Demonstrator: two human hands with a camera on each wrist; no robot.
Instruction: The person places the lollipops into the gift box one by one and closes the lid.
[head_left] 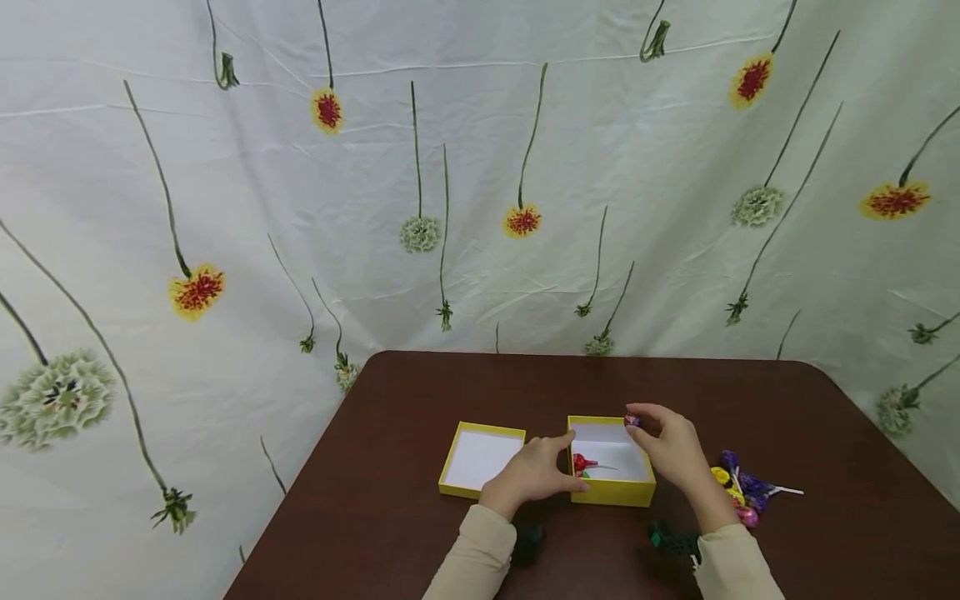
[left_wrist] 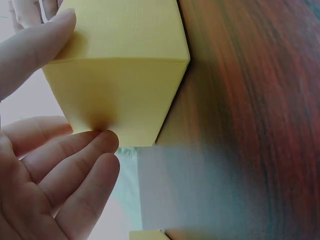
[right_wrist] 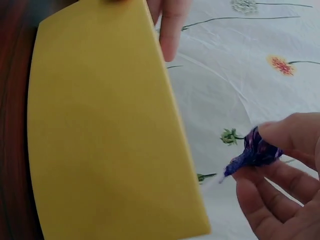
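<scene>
A big flowery cloth (head_left: 480,150) hangs behind your brown tabletop (head_left: 360,517). On the tabletop sits a yellow box (head_left: 611,493) with its white inside facing up. Just left of it lies a yellow lid (head_left: 480,458), white inside up too. Your left hand (head_left: 534,471) holds the box's left end, with the thumb on the near wall. Your right hand (head_left: 671,446) pinches a purple lollipop near the box's far right corner. A heap of lollipops (head_left: 756,487) lies right of the box. A red lollipop (head_left: 581,462) lies inside, at the left. The purple lollipop (right_wrist: 257,150) points its stick toward the box.
</scene>
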